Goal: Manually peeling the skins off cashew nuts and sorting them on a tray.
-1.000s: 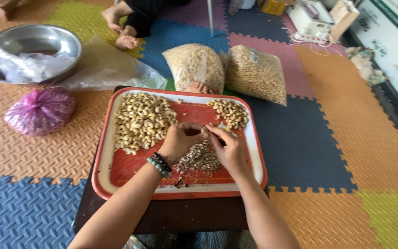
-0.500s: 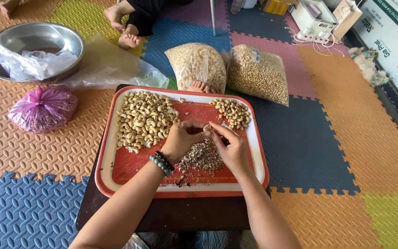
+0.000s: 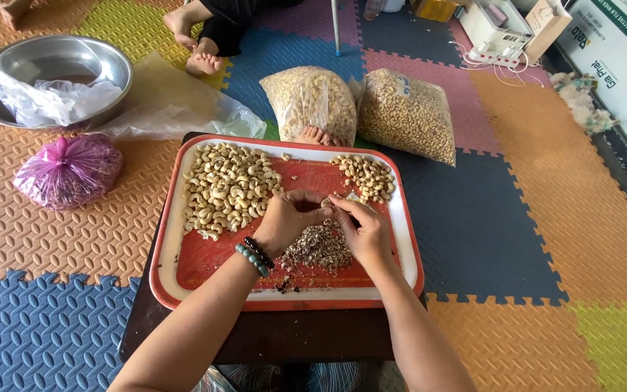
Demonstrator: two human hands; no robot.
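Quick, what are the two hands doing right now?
Left hand: fingers curled, pinching a cashew over the red tray.
Right hand: fingers closed on the same cashew.

A pale cashew nut [image 3: 324, 202] — pinched at fingertips — above the brown husk pile [image 3: 318, 248].

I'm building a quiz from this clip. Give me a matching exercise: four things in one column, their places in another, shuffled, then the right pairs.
Things:
1. big pile of cashews
2. small pile of cashews
3. heap of brown skins
4. pink tied bag

Places:
A. on the foam mat, left of the tray
B. tray's far left part
C. tray's far right corner
D. on the tray, below the left hand and right hand

Pairs: 1-B, 2-C, 3-D, 4-A
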